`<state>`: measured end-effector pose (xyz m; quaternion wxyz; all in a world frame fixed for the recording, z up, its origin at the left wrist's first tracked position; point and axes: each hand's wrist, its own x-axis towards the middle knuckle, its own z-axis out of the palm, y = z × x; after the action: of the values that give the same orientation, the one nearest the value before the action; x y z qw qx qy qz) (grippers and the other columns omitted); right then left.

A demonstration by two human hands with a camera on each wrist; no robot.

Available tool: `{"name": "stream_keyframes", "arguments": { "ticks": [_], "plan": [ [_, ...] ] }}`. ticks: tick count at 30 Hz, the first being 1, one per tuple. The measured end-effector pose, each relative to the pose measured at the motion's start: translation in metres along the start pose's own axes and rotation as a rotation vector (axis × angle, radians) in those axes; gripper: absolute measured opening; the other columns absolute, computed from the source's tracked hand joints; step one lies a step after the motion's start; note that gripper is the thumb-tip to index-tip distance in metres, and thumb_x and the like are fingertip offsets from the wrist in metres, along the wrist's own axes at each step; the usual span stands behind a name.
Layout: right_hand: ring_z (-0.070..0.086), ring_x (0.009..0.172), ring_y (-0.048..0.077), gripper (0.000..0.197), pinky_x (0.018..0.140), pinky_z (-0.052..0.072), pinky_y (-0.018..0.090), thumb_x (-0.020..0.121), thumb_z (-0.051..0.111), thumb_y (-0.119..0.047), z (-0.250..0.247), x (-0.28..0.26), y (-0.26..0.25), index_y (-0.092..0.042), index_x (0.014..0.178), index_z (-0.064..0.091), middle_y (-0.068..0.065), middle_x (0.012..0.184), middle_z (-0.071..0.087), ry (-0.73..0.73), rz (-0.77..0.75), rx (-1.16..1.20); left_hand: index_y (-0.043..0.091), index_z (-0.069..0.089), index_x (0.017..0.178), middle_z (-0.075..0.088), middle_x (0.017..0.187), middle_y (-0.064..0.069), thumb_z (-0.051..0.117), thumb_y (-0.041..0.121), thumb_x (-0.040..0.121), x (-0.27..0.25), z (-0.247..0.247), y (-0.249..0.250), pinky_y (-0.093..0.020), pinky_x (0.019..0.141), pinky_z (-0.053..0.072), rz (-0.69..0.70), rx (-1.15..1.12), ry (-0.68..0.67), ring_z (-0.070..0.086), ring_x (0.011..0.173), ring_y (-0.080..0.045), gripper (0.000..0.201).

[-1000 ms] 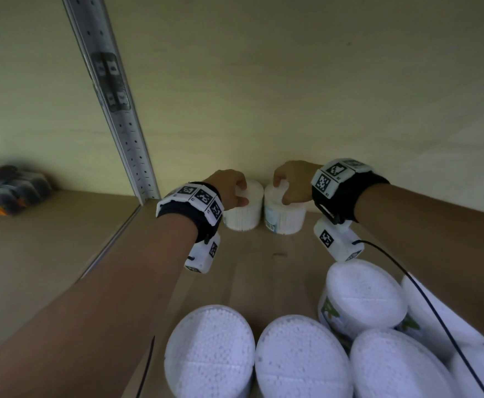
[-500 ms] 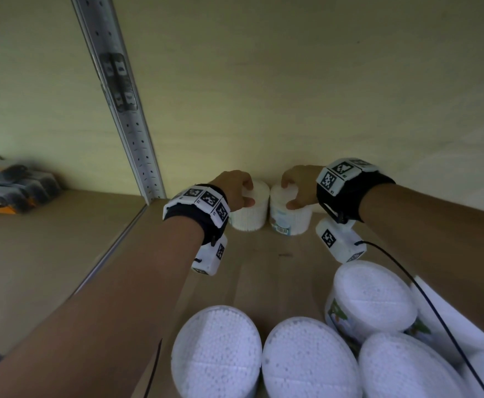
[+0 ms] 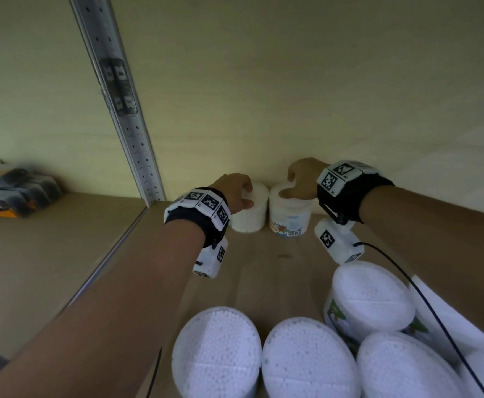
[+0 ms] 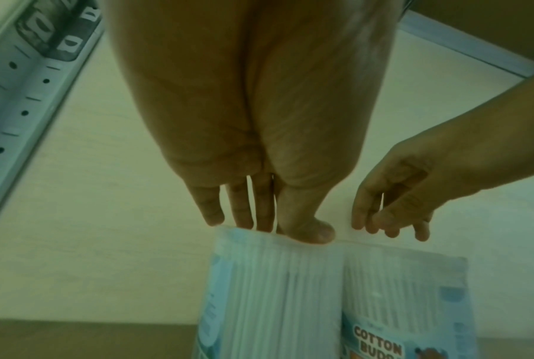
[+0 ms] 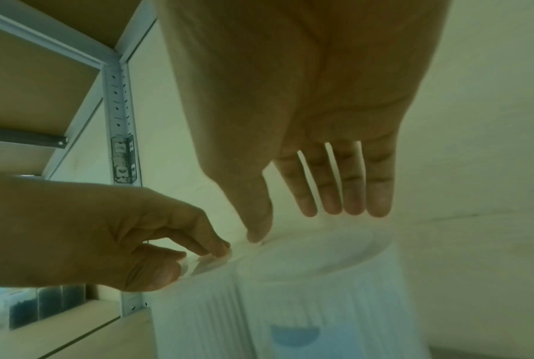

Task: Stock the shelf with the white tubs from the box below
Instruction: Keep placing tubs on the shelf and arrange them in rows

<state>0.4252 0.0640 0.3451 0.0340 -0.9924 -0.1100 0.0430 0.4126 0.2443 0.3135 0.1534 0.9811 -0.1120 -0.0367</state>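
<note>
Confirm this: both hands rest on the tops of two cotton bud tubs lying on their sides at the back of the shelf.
One detail is wrong. The head view shows the left tub and right tub standing upright, side by side, not lying down. The left hand and right hand do rest on their tops, at the back of the shelf.

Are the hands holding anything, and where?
Left hand grips the left cotton bud tub by its top rim; right hand touches the right tub's lid, fingers straight.

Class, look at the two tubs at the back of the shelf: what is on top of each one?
The left hand grips the left tub by its lid; the right hand rests on the right tub. The hands hide part of each lid.
</note>
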Motion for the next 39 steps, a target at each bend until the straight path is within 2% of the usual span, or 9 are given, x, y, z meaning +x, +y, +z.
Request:
{"name": "stream_keyframes", "arguments": {
  "ticks": [1,3,6,12,15,18,29,35,39],
  "plan": [
    [0.06,0.106,0.028,0.056,0.096,0.048,0.036,0.087,0.061,-0.044,0.001,0.001,0.0,-0.001,0.124,0.059,0.016,0.126,0.061,-0.008,0.025,-0.002,0.011,0.05,0.129,0.044,0.142,-0.008,0.061,0.025,0.09,0.0,0.0,0.0,-0.033,0.103,0.036,-0.001,-0.001,-0.001,0.044,0.128,-0.026,0.043],
    [0.06,0.11,0.03,0.067,0.097,0.048,0.037,0.083,0.06,-0.056,0.004,0.004,-0.001,-0.003,0.124,0.058,0.014,0.126,0.061,-0.084,0.035,-0.044,0.012,0.049,0.13,0.044,0.143,-0.008,0.061,0.025,0.09,0.0,0.0,0.0,-0.034,0.104,0.036,-0.003,-0.001,-0.001,0.044,0.129,-0.027,0.043],
    [0.058,0.117,0.032,0.073,0.1,0.048,0.039,0.084,0.057,-0.059,0.008,0.008,-0.001,0.0,0.128,0.056,0.017,0.13,0.059,-0.131,0.028,-0.097,0.011,0.049,0.13,0.043,0.143,-0.009,0.061,0.026,0.091,0.0,-0.001,0.001,-0.034,0.104,0.036,-0.004,0.01,-0.002,0.044,0.129,-0.028,0.044],
    [0.05,0.128,0.035,0.068,0.105,0.042,0.04,0.087,0.063,-0.041,0.003,0.008,-0.001,0.003,0.137,0.047,0.021,0.141,0.048,-0.174,-0.012,-0.104,0.012,0.049,0.13,0.043,0.143,-0.008,0.061,0.026,0.091,-0.001,0.0,0.0,-0.034,0.104,0.036,0.001,0.009,-0.003,0.044,0.129,-0.027,0.043],
    [0.044,0.132,0.028,0.063,0.107,0.036,0.032,0.087,0.066,-0.029,-0.002,0.007,-0.001,-0.009,0.142,0.041,0.011,0.148,0.039,-0.185,-0.056,-0.135,0.011,0.049,0.13,0.043,0.143,-0.008,0.06,0.026,0.091,-0.001,-0.001,0.0,-0.033,0.103,0.035,0.0,0.005,-0.002,0.044,0.129,-0.027,0.043],
    [0.044,0.133,0.027,0.062,0.107,0.035,0.031,0.088,0.066,-0.019,-0.006,0.005,0.001,-0.013,0.144,0.04,0.01,0.149,0.038,-0.218,-0.087,-0.143,0.011,0.049,0.13,0.043,0.143,-0.009,0.06,0.025,0.091,-0.001,-0.001,0.001,-0.034,0.103,0.035,-0.002,0.007,-0.008,0.044,0.129,-0.027,0.043],
    [0.051,0.128,0.026,0.065,0.107,0.041,0.034,0.083,0.071,-0.025,-0.001,0.011,0.004,-0.014,0.142,0.045,0.008,0.142,0.049,-0.186,-0.146,-0.192,0.011,0.05,0.128,0.046,0.14,-0.008,0.061,0.029,0.09,-0.002,0.0,0.0,-0.032,0.102,0.036,0.0,0.016,0.013,0.044,0.127,-0.026,0.043],
    [0.054,0.124,0.027,0.064,0.104,0.044,0.035,0.078,0.076,-0.022,0.002,0.019,0.006,-0.013,0.136,0.051,0.008,0.139,0.053,-0.155,-0.138,-0.184,0.014,0.05,0.119,0.045,0.13,-0.009,0.059,0.045,0.088,0.003,0.006,0.006,-0.044,0.102,0.039,-0.066,0.081,0.033,0.041,0.123,-0.031,0.045],
    [0.054,0.123,0.028,0.062,0.099,0.044,0.034,0.077,0.077,-0.017,0.003,0.024,0.006,-0.01,0.134,0.052,0.01,0.139,0.052,-0.173,-0.13,-0.14,0.013,0.045,0.124,0.042,0.131,-0.011,0.049,0.057,0.088,0.003,0.015,0.015,-0.05,0.099,0.039,-0.102,0.181,0.104,0.038,0.124,-0.035,0.056]
  ]
}}
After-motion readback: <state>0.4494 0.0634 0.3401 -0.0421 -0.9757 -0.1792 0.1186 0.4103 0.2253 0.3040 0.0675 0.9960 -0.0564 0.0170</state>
